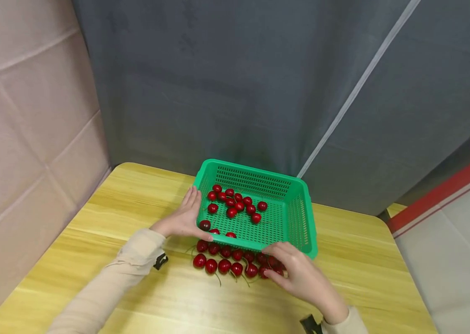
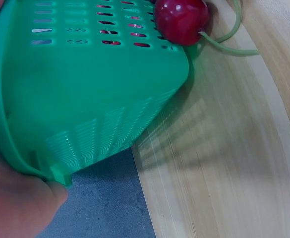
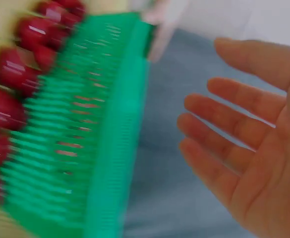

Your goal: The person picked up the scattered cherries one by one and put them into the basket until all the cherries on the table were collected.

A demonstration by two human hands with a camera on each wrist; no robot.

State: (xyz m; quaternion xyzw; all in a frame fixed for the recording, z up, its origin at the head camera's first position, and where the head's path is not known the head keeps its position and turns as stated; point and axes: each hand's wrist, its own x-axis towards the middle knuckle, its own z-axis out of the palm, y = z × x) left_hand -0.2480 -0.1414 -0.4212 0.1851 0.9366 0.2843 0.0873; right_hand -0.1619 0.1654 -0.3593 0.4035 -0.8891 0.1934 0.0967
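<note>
A green plastic basket (image 1: 235, 241) with slotted walls stands on the wooden table, with loose red cherries (image 1: 238, 206) inside, mostly toward its left. My left hand (image 1: 182, 221) rests at its near left corner, fingers straight along the left rim and thumb along the front rim. Close in front of the basket lie more cherries (image 1: 224, 266) in rough rows, some with green stems. One stemmed cherry (image 2: 182, 20) shows beside the slotted wall in the left wrist view. My right hand (image 3: 254, 124) has its fingers spread loosely, holding nothing, near the front right rim and over the right end of the rows.
The table (image 1: 147, 190) is light wood with rounded far corners. A dark grey curtain (image 1: 218, 93) hangs right behind its back edge. Pale panels (image 1: 34, 116) stand to the left, and a red strip (image 1: 447, 188) runs at the right.
</note>
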